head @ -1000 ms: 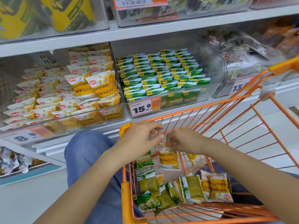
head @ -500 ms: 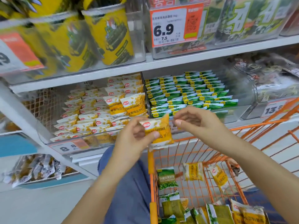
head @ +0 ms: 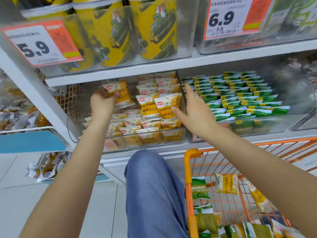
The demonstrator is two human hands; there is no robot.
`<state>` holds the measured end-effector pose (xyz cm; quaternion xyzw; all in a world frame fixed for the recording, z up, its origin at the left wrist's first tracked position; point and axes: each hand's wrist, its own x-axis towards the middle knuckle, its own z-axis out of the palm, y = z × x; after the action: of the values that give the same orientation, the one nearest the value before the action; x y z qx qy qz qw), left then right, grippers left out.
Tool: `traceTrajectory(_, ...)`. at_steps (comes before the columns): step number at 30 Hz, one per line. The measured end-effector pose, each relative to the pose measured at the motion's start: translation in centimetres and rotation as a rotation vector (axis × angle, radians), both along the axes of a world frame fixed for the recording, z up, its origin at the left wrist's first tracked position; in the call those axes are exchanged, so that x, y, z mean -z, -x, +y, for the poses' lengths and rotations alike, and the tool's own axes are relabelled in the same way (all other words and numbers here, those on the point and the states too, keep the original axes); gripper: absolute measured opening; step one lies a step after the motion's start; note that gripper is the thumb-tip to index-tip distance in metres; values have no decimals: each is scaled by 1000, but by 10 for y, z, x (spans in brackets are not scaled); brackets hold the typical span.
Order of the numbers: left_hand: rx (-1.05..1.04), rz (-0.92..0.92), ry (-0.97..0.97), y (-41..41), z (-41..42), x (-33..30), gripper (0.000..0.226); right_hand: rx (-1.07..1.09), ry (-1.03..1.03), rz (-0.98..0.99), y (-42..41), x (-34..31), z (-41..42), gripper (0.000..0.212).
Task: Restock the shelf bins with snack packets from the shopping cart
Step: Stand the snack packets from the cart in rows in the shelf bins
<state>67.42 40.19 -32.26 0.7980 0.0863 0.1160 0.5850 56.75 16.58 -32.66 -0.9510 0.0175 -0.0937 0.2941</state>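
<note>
Your left hand (head: 103,102) grips a yellow packet (head: 122,95) over the yellow bin (head: 171,140). Your right hand (head: 193,109) is spread wide, empty, near the upright packets (head: 159,105).

Yellow snack packets (head: 149,105) showing glossy plastic film, green packets (head: 240,100) the same. Bin (head: 147,140) looking like clear smooth plastic. Shopping cart (head: 190,169) showing orange-coated metal wire. Shelf (head: 120,73) reading as matt white painted metal. Price tags (head: 41,43) looking like paper. Trouser leg (head: 154,186) showing blue denim cloth.

Bare forearms, no sleeves; blue denim trouser leg (head: 154,194); thin ring (head: 197,96) on right hand.
</note>
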Motion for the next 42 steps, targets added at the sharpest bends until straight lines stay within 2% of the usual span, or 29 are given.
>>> traceTrajectory(3, -3, 47, -151, -44, -9, 8, 13, 109, -8, 70, -9, 27, 5, 68)
traceTrajectory(4, -11, 65, -198, -58, -11, 10, 11, 140, 50, 45, -9, 34, 5, 62)
traceTrajectory(5, -19, 58, -221, -72, -12, 13, 18, 165, 112, 12, -9, 39, 4, 57)
traceTrajectory(8, -1, 76, -121, -107, -10, 28, 33, 210, 207, -38, -6, 42, 6, 51)
traceTrajectory(12, 59, -14, -99, -136, -19, 36, 7, 258, 252, -37, -8, 44, 10, 49)
traceTrajectory(14, 84, -24, -37, -156, -21, 40, 17, 268, 274, -49, -8, 45, 11, 48)
traceTrajectory(16, 114, 0, -71, -191, -13, 59, 15, 269, 275, -56, -8, 46, 12, 47)
traceTrajectory(19, 113, -14, -115, -267, 14, 113, 43, 270, 280, -61, -9, 46, 11, 46)
traceTrajectory(21, 77, -54, -100, -284, 21, 133, 49, 277, 282, -54, -9, 47, 11, 46)
traceTrajectory(22, 54, -67, -93, -275, 19, 130, 43, 277, 273, -48, -9, 47, 10, 47)
traceTrajectory(24, -4, -126, -92, -193, 0, 79, 24, 229, 231, -38, -11, 44, 9, 50)
traceTrajectory(26, -92, -245, -46, -117, -21, 37, 19, 100, 115, 23, -12, 38, 4, 57)
traceTrajectory(27, -69, -306, 19, -82, -30, 25, 19, 31, 21, 64, -9, 31, 0, 60)
traceTrajectory(29, 114, -383, 55, -9, -48, 11, 21, -50, -131, 52, 9, 17, -12, 58)
traceTrajectory(32, 454, -425, -192, 93, -73, 6, 16, -71, -177, -215, 61, 6, -38, 31)
traceTrajectory(34, 525, -532, -392, 143, -84, 10, 12, -106, -147, -223, 101, 14, -61, 23)
traceTrajectory(36, 586, -573, -483, 167, -95, 19, 12, -182, 11, -98, 135, 26, -83, 30)
traceTrajectory(39, 639, -555, -527, 175, -104, 35, 14, -257, 237, 46, 163, 47, -110, 37)
traceTrajectory(42, 718, -538, -473, 181, -112, 37, 15, -215, 296, 291, 167, 51, -125, 24)
